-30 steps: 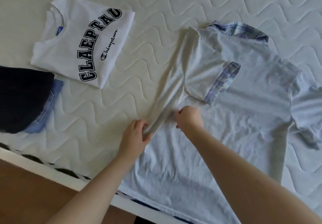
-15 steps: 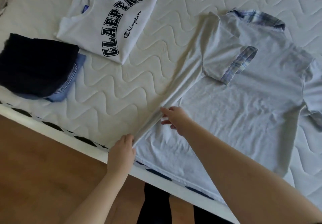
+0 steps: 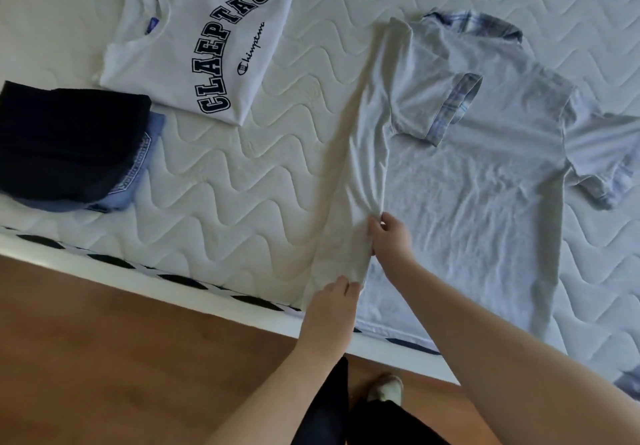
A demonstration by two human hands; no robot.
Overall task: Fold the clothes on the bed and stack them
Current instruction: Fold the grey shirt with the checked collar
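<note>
Quilted mattress (image 3: pixel 242 174) carries everything, and its near edge runs on a slant from the left side down toward the lower right, with wooden floor (image 3: pixel 121 358) below it. A pale grey polo shirt (image 3: pixel 485 202) lies spread on the right half, its plaid collar away from the person and its hem hanging just over the near edge. The shirt's left side is folded inward as a long strip, with one plaid-cuffed sleeve lying across the chest; the other sleeve sticks out flat to the right. The left hand (image 3: pixel 332 302) pinches the bottom corner of that folded strip at the mattress edge. The right hand (image 3: pixel 391 240) grips the strip's inner edge a little higher, fingers curled on the cloth, though how much fabric it holds is hard to make out.

A folded white T-shirt (image 3: pixel 194 49) with dark lettering lies at the far left, well apart from the polo. Nearer, a dark folded garment (image 3: pixel 65 139) sits on folded blue jeans (image 3: pixel 138 167) close to the near edge. Bare mattress lies open between these and the polo.
</note>
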